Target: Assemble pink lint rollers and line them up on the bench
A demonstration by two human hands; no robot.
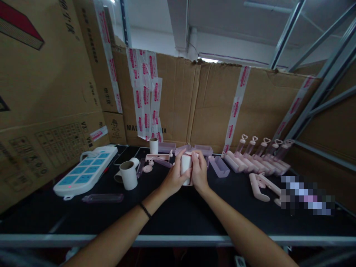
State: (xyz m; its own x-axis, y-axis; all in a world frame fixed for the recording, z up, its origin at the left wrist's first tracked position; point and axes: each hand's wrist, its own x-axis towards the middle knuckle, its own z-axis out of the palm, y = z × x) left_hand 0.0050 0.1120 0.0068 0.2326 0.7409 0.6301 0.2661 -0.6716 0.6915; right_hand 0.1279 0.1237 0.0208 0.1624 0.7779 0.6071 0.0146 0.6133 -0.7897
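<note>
Above the middle of the black tabletop, my left hand (175,175) and my right hand (199,172) are closed together around a white paper roll (185,167). Pale pink plastic shows at the roll's top and lower edges; my fingers hide how the two fit. My left thumb lies across the roll's front. Just left of my hands are a pink half-shell (155,157) and a pink round cap (147,169). A translucent purple tray (219,167) lies to the right of my right hand.
White rolls (129,177) and a power strip (89,170) are at left, with a clear purple piece (103,198) in front. Several pink cylinders (250,161) with heart-topped handles line the right; loose pink parts (257,187) lie nearer. Cardboard (178,104) walls the back.
</note>
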